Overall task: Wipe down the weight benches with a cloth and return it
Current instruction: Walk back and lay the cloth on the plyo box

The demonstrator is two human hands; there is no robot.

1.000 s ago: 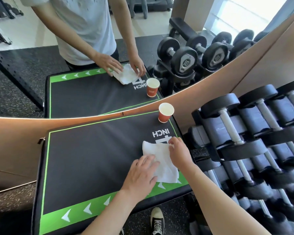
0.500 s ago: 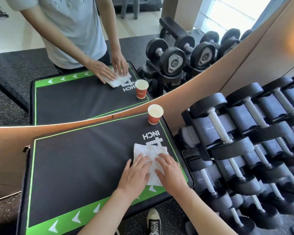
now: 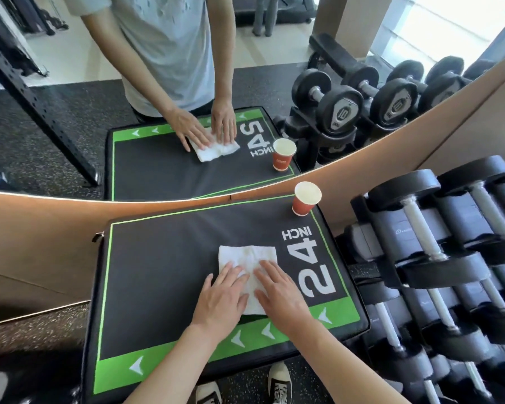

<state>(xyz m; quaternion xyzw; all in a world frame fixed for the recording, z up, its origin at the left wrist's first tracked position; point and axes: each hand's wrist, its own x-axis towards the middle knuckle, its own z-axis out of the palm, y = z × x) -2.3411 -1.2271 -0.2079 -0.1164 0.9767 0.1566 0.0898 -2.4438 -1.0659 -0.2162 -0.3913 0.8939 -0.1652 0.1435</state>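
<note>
A white cloth (image 3: pixel 247 258) lies flat on the black padded box top (image 3: pixel 164 275), which has a green border and "24 INCH" printed at its right side. My left hand (image 3: pixel 223 298) presses on the cloth's near left part with straight fingers. Beside it, my right hand (image 3: pixel 277 293) presses flat on the near right part. The hands cover the cloth's near half. Both hands and the cloth appear again in the wall mirror (image 3: pixel 70 118) behind the box.
A red paper cup (image 3: pixel 305 199) stands upright at the box's far right corner. A rack of black dumbbells (image 3: pixel 438 258) stands close on the right. The curved tan mirror frame (image 3: pixel 41 228) runs behind and left of the box. My shoes (image 3: pixel 279 386) show below the front edge.
My right hand has come off the cloth's far corner and lies flat beside the left hand. The cloth and both hands have shifted left, uncovering the "24".
</note>
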